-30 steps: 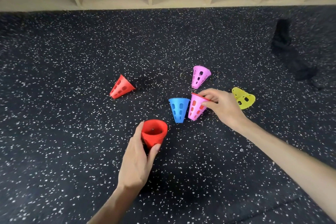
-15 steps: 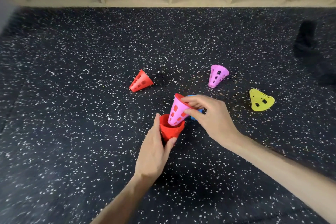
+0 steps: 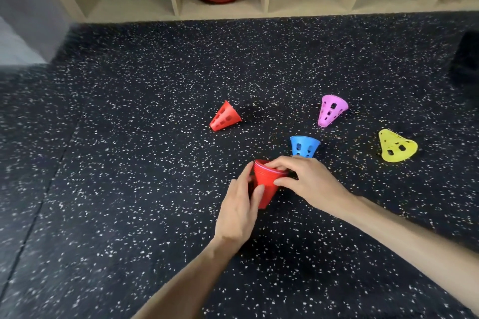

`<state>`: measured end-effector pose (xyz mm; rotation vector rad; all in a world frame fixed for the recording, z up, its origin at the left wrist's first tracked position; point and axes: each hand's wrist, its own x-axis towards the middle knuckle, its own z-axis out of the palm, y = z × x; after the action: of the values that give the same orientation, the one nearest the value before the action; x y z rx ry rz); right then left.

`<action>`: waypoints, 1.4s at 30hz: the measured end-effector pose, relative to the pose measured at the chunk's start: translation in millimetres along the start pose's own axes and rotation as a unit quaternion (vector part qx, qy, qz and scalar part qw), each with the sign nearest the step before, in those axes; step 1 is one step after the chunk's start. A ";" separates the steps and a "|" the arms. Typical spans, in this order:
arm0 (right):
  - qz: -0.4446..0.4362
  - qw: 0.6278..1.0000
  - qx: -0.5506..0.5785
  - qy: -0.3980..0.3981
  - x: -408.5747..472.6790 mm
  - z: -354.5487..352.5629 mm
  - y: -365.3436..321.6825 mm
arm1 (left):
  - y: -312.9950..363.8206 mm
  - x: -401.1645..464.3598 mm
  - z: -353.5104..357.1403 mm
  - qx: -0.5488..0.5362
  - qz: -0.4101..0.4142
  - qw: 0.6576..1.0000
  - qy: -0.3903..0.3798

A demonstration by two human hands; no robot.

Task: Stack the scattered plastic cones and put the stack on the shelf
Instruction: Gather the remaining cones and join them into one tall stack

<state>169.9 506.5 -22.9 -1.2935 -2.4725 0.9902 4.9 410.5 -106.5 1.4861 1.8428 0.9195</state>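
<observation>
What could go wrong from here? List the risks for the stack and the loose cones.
1. The left hand holds the red stack tilted while the right hand presses at its rim; an uneven push could seat the inner cone crooked.
2. The blue cone stands just behind the right hand, so a careless lift might knock it over.
3. The red cone and yellow cone lie on their sides and may roll when grabbed.

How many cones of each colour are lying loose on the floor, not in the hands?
Red cone: 1
Pink cone: 1
Blue cone: 1
Yellow cone: 1
Total: 4 loose cones
</observation>
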 end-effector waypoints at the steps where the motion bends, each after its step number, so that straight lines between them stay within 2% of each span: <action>1: 0.010 1.000 0.007 0.007 -1.2 -0.7 1.3 | -0.2 2.8 -1.4 -0.012 0.002 1.000 0.018; 4: 0.038 0.996 0.057 0.052 -7.9 -5.2 9.6 | -1.2 34.2 -14.3 0.022 0.056 0.991 0.121; 6: 0.049 0.990 0.094 0.091 -13.1 -12.1 14.6 | 0.0 73.0 -29.3 0.071 0.081 0.981 0.159; 9: 0.065 0.981 0.120 0.138 -18.9 -22.9 23.5 | 9.0 127.8 -52.3 0.134 0.054 0.982 0.118; 14: 0.089 0.977 0.137 0.135 -28.1 -33.6 35.3 | 7.6 173.7 -62.7 0.165 -0.010 0.986 -0.001; 19: 0.086 0.977 0.137 0.142 -33.7 -26.9 35.5 | -1.5 170.9 -65.5 0.214 0.011 0.977 0.004; 21: 0.084 0.969 0.158 0.171 -31.9 -28.6 30.0 | 5.2 157.6 -68.5 0.187 0.014 0.982 -0.001; 25: 0.063 0.930 0.201 0.301 -24.6 -49.1 24.3 | 31.7 108.7 -62.0 0.094 0.057 0.993 -0.038; 27: 0.056 0.921 0.207 0.326 -20.4 -62.0 22.6 | 45.1 80.4 -55.2 0.050 0.075 0.994 -0.057; 29: 0.040 0.928 0.215 0.303 -18.3 -69.8 19.1 | 57.8 57.6 -44.3 0.008 0.080 0.995 -0.066; 31: 0.027 0.944 0.218 0.245 -20.2 -70.4 14.2 | 69.1 42.4 -29.5 -0.025 0.082 0.995 -0.057; 33: 0.029 0.962 0.197 0.189 -25.9 -64.8 10.7 | 77.6 32.2 -14.4 -0.054 0.082 0.995 -0.035; 36: 0.045 0.973 0.174 0.148 -35.9 -58.0 14.0 | 82.6 21.9 1.1 -0.087 0.062 0.994 -0.015; 39: 0.059 0.975 0.178 0.121 -41.6 -56.0 19.2 | 79.2 14.4 8.2 -0.120 0.054 0.991 -0.030; 42: 0.066 0.978 0.178 0.085 -47.3 -50.3 26.2 | 71.7 9.4 16.9 -0.097 0.079 0.990 -0.063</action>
<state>238.0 503.8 5.5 -1.3655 -1.9919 1.2283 57.4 432.0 -58.5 1.5452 1.5178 1.0245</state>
